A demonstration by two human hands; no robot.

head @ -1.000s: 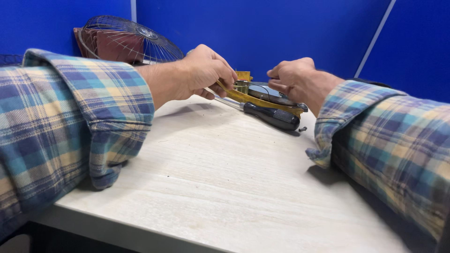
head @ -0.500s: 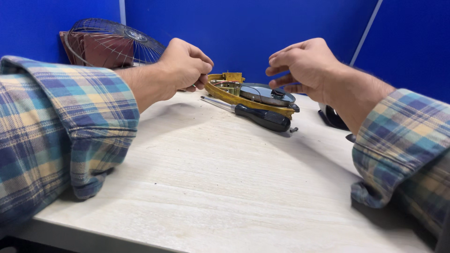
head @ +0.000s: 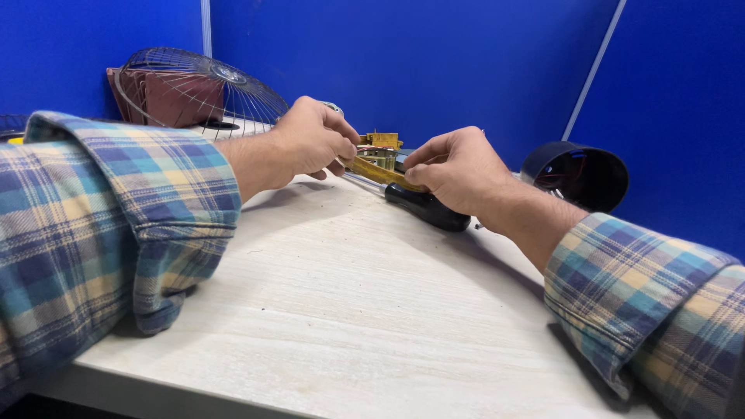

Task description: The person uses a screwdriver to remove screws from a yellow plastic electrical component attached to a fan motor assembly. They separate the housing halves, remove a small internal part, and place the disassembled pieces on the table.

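Both hands now back down on the yellow circuit board (head: 378,165), far centre of the table (head: 334,310). Half a second ago the right hand (head: 458,169) was lifted clear of it with fingers spread; now it's dropped onto the board's right end, fingers curled over the edge. The left hand (head: 314,140) is closed at the board's left end, pinching something small there — cannot tell what, its fingers hide it. So the grip looks re-established on both ends, and the work on the board seems to be carrying on rather than finished.

A black-handled screwdriver (head: 425,207) lies on the table just beside the board, under the right hand, not held.

Surface: pale wood-grain tabletop, both plaid-sleeved forearms resting on it. Far left, a wire fan guard (head: 203,93) leaning by a reddish-brown piece. Far right, a dark round housing (head: 578,174) on its side, open end facing the camera. Blue partition panels (head: 434,62) close off the back and right.
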